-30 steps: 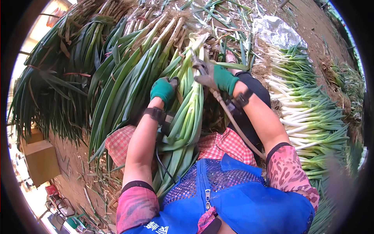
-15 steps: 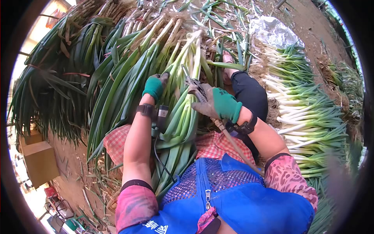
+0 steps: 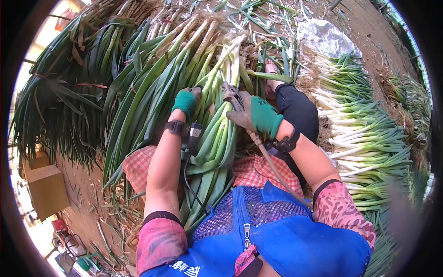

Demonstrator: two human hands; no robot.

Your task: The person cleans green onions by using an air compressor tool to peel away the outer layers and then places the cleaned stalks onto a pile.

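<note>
My left hand (image 3: 187,101), in a green and grey glove, has its fingers curled at the left side of the green onion bunch (image 3: 221,131) across my lap; the fingertips are partly hidden among the stalks. In my gloved right hand (image 3: 258,113) is a metal air gun (image 3: 234,98) with a hose (image 3: 277,170) running down past my wrist. Its thin nozzle points up at the pale stalks in the middle of the bunch. The roots of this bunch lie at the top, away from me.
A big heap of untrimmed onions (image 3: 83,83) lies at the left. White-stemmed onions (image 3: 355,138) lie in a long row at the right, below a crumpled silver sheet (image 3: 325,37). Cardboard boxes (image 3: 46,189) stand at the lower left. My bare foot (image 3: 271,69) is beyond my right hand.
My right hand and the air gun have shifted slightly left and tilted. My left hand has moved very slightly right. Some stalks between the hands have shifted.
</note>
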